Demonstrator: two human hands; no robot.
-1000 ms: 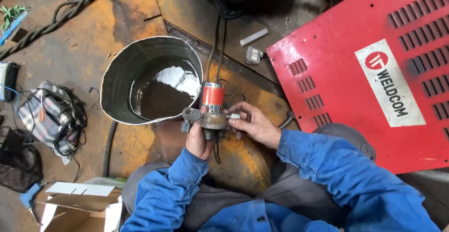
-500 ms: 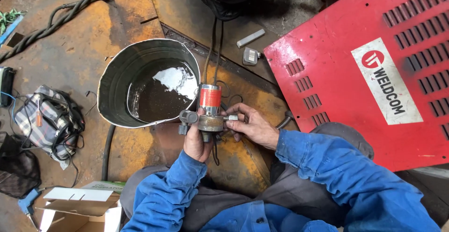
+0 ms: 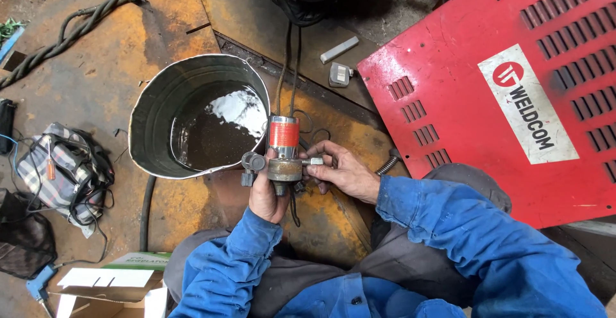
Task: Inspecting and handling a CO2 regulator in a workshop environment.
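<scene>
A rusty steel floor [image 3: 96, 80] carries a metal bucket [image 3: 154, 119] of dark liquid. Just beside its rim, a small pump [image 3: 283, 154] is gripped from below by the left hand [image 3: 266, 193], while the right hand [image 3: 343, 171] pinches its side fitting [image 3: 314, 161]; steady turning seems called for.

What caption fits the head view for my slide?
Both hands, left hand and right hand, hold a small cylindrical pump beside a metal bucket of dark liquid, near a red vented panel.
</scene>
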